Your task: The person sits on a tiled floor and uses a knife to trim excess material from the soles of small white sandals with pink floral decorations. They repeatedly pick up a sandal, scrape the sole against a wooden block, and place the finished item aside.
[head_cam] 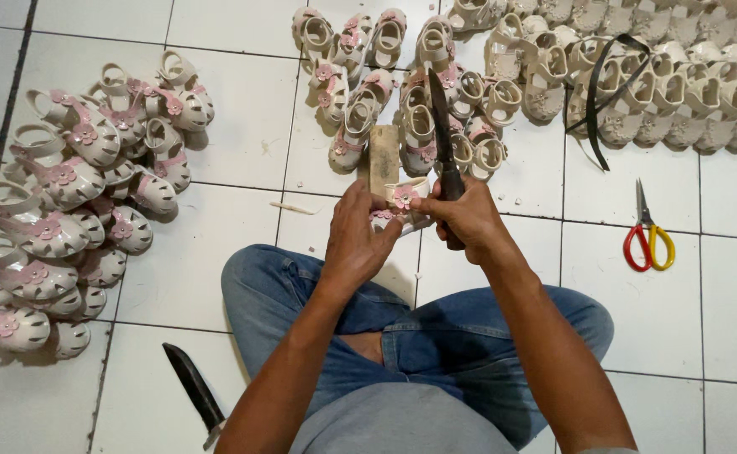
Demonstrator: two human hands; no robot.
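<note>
My left hand point(358, 240) grips a small cream sandal with a pink flower point(404, 198), pressed against a wooden block point(384, 153) standing on the white tiled floor. My right hand point(466, 215) is closed around the handle of a long dark knife point(441, 126), its blade pointing away from me over the sandal. Both hands meet just beyond my knees in blue jeans point(259, 294).
A pile of cream sandals with pink flowers point(74, 202) lies at the left. More sandals point(402, 84) lie straight ahead, and plain cream ones point(654, 84) with a black strap point(595, 101) at the far right. Red-and-yellow scissors point(650, 240) lie right; a second knife point(194, 388) lies near left.
</note>
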